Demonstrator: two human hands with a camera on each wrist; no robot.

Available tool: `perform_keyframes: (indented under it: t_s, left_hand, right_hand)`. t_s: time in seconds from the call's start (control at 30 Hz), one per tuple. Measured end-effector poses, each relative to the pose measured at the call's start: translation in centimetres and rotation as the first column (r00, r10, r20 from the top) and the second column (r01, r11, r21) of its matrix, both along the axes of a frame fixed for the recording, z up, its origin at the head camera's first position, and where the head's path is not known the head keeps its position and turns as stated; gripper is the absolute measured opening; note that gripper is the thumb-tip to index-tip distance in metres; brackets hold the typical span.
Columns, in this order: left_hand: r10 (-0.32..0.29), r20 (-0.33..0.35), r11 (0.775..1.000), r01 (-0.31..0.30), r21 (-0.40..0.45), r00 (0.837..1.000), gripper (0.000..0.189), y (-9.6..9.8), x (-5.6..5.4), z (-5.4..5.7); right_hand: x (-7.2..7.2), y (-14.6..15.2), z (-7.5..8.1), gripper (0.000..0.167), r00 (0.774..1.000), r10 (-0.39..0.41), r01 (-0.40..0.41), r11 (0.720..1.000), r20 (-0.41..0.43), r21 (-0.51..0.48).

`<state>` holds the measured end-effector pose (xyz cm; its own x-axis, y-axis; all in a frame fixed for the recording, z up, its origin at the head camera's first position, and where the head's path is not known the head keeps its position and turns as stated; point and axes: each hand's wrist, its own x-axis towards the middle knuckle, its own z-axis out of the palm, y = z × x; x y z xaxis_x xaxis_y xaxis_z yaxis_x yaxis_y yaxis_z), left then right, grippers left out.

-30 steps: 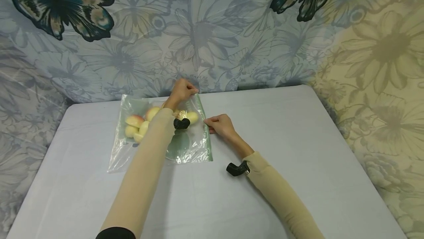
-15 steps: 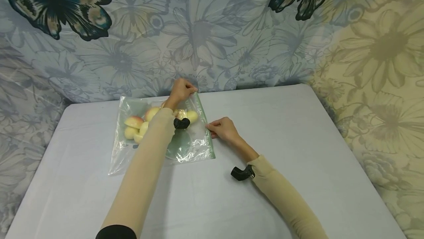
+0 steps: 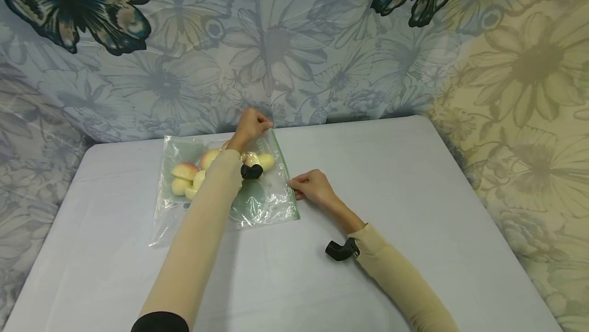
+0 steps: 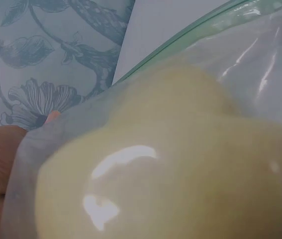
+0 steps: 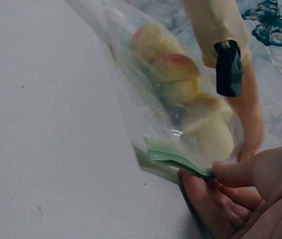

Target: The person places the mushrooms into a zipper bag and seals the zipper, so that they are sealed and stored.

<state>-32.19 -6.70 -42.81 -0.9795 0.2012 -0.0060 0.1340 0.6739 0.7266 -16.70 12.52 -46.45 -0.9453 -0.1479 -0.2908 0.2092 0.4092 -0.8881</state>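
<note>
A clear plastic zip bag [image 3: 271, 209] lies at the back left of the table with several pale yellow, red-blushed fruits [image 3: 185, 171] inside. Its green zip strip [image 3: 281, 160] runs down the right side. At the strip's far corner, my left hand [image 3: 250, 126] pinches the bag. My right hand [image 3: 314, 186] pinches the strip lower down, thumb above and fingers beneath, as the right wrist view shows on the green edge [image 5: 168, 157]. Close-up fruit [image 4: 155, 174] behind plastic fills the left wrist view, with part of the left hand [image 4: 1, 169] at its left edge.
The bag rests on a white-covered table [image 3: 391, 178]. Behind the table's back edge hangs a floral cloth [image 3: 276, 45] with large butterflies. A black wrist camera [image 3: 252, 171] on the left arm overlaps the fruits in the head view.
My right hand has slid along the zip strip toward the bag's near corner, still pinching it. The left hand keeps its hold on the far corner.
</note>
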Motion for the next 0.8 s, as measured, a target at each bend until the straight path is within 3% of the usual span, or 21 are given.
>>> perform_keyframes:
  t_s: [0.4, 0.8]
  left_hand:
    - [0.031, -0.01, 0.998, -0.031, 0.061, 0.999, 0.02, -0.1, -0.1, -0.4]
    - [0.037, -0.027, 0.998, -0.036, 0.041, 0.999, 0.019, -0.1, 0.2, -0.1]
  right_hand:
    - [1.1, 0.6, -0.1, 0.027, 1.0, 0.021, -0.021, 1.0, 0.01, -0.007]
    - [1.8, 0.6, -0.3, 0.027, 1.0, 0.012, -0.012, 0.999, 0.01, -0.034]
